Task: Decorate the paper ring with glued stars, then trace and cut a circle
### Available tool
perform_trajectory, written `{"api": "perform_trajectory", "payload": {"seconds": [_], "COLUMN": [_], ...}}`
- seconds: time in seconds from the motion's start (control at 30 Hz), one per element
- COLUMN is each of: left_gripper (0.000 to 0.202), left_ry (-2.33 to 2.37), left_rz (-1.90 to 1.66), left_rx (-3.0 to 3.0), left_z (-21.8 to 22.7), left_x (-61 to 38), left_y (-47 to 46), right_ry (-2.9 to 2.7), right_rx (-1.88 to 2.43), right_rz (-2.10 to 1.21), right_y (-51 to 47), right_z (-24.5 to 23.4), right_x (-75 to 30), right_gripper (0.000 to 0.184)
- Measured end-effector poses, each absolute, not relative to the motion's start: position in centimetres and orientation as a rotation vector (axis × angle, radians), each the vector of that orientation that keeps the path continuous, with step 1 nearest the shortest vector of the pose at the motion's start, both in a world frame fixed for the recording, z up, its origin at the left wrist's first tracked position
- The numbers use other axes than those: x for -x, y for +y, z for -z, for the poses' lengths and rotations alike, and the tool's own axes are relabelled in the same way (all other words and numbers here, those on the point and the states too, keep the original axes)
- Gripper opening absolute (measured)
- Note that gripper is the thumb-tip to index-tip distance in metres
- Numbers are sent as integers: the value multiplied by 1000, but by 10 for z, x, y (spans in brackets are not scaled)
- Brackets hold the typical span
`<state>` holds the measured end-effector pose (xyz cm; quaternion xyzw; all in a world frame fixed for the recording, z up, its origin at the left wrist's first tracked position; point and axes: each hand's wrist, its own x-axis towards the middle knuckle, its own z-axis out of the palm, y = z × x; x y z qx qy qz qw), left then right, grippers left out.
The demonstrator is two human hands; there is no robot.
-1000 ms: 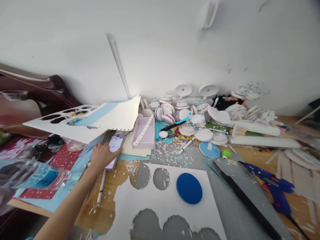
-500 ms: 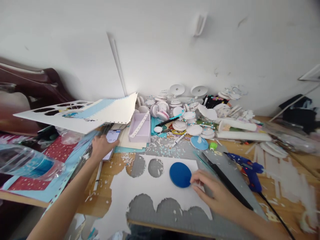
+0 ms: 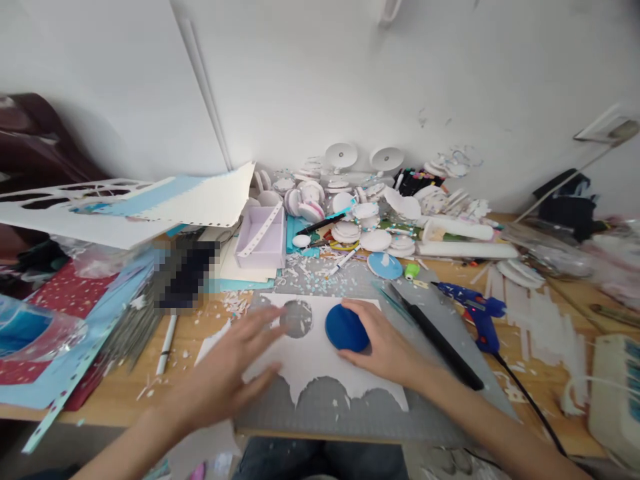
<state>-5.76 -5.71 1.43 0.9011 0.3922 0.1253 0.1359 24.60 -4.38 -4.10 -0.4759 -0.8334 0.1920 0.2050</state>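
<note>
A blue disc [image 3: 345,328] lies on a sheet of white paper [image 3: 310,363] that has several round holes cut from it. Around the disc's right side curve the thumb and fingers of my right hand [image 3: 377,340], gripping it by the edge. My left hand [image 3: 240,363], a little blurred, hovers at the sheet's left part with fingers spread and nothing in them. Under the paper is a grey cutting mat [image 3: 360,423]. A dark, pixelated flat object [image 3: 190,273] sits beyond my left hand.
Right of the mat lies a blue glue gun [image 3: 475,310]; a long black-handled tool [image 3: 440,343] rests on the mat. At the back are a lilac box [image 3: 263,240] and piled white discs [image 3: 345,232]. Stacked cut sheets [image 3: 200,200] jut out at left, above a plastic bottle [image 3: 35,327].
My left hand has left the phone and come right, over the white paper. My right hand has closed further around the blue disc. The whole view has shifted slightly.
</note>
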Motion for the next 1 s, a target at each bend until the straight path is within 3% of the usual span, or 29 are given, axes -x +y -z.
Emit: {"api": "perform_trajectory", "payload": {"seconds": [0.13,0.3,0.47,0.63,0.83,1.0], "left_gripper": [51,54,49,45,44,27], "left_ry": [761,722,722,668,604,977], "left_rz": [-145,-156,-198,-179,-325,-394], "left_rx": [-2657,-2682,-2800,-2874,-2821,-2634], "left_z": [-3,3,3,0,-17,-23], "left_x": [44,58,67,49,17,-10], "left_y": [-67,-64,-59,-39,-13,27], "right_ry": [-2287,-2302,-2174,-2085,-2010,-1882], "right_rx": [1337,1326,1658,2081,2013,1920], "right_rz": [-505,-399,21,341,215,-170], "right_y": [-45,-56,-71,-80,-88,-83], "right_z": [45,35,24,44,43,28], "right_x": [-243,-244,-288,-338,-343,-339], "right_gripper": [64,69,33,24,25,24]}}
